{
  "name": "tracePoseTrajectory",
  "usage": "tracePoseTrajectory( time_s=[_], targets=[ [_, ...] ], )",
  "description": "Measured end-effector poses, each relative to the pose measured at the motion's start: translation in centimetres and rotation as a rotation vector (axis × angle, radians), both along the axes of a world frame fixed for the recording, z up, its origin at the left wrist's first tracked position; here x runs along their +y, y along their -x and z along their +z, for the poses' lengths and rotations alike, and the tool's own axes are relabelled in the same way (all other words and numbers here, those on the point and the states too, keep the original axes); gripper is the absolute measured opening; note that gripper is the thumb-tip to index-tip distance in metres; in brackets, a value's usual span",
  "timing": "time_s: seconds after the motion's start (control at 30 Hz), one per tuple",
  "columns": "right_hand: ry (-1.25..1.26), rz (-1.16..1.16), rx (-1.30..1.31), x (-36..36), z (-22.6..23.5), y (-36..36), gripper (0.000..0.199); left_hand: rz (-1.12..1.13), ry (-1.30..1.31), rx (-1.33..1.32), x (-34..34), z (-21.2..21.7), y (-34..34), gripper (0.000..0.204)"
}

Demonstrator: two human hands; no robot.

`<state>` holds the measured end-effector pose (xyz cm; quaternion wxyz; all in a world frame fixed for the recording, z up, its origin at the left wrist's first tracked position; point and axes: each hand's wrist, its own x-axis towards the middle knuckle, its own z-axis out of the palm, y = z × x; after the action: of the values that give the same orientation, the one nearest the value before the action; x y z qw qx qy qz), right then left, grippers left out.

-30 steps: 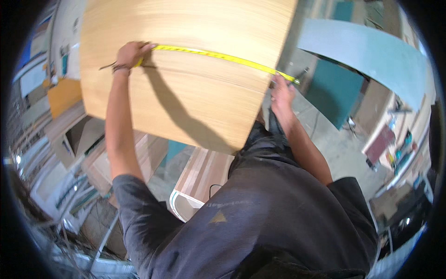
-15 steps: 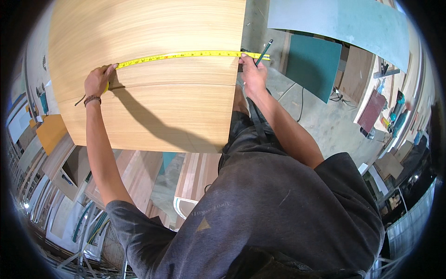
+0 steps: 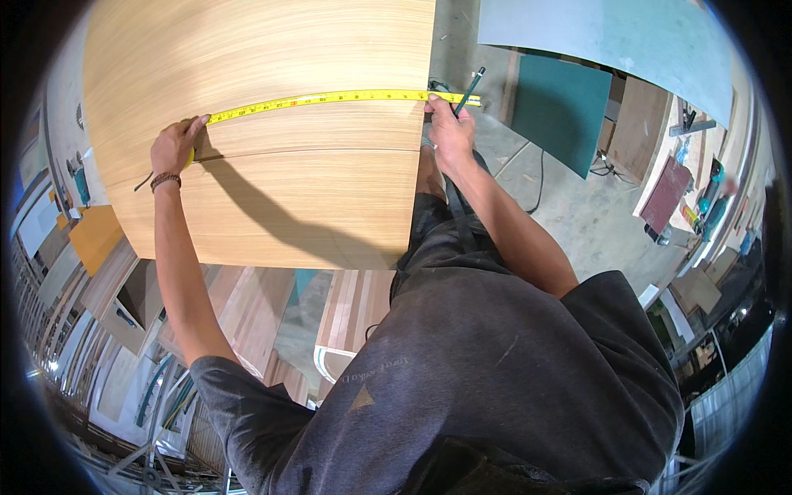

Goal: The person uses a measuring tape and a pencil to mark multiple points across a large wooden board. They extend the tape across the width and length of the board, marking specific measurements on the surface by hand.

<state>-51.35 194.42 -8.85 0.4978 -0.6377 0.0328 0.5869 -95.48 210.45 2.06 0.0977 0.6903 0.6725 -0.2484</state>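
A yellow tape measure (image 3: pixel 322 97) is drawn out across a large light wood-grain panel (image 3: pixel 313 190). Its case sits mostly hidden under my left hand (image 3: pixel 173 147), which is closed round it on the panel. At the panel's right edge, my right hand (image 3: pixel 450 130) pinches the blade near its tip, and the end sticks out past the edge. A dark green pencil (image 3: pixel 470 91) also stands up slantwise from between the fingers of that hand. A thin, dark line runs along the panel below the tape, and my left arm's shadow falls across it.
To the right stand a dark green board (image 3: pixel 561 111) and a pale blue sheet (image 3: pixel 610 41). Beyond them, a bench holds a reddish-brown piece (image 3: pixel 665 195) and power tools. Striped wooden boards (image 3: pixel 351 309) lie below the panel, and an orange-brown board (image 3: pixel 95 235) is at the left.
Both hands keep their hold on the tape measure in almost the same places. The view has shifted very slightly; nothing was picked up or let go.
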Motion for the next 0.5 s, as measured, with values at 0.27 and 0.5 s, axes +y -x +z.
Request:
tracePoseTrajectory(
  time_s=[0.27,0.5],
  targets=[
    [-0.017,0.062,-0.035,-0.4,-0.7,-0.1,0.014,-0.040,-0.003,-0.043,0.2,0.0,0.5,0.062],
    [-0.031,0.027,-0.021,-0.3,-0.2,0.2,0.015,0.009,0.053,-0.008,0.5,0.9,-0.7,0.063]
  ],
)
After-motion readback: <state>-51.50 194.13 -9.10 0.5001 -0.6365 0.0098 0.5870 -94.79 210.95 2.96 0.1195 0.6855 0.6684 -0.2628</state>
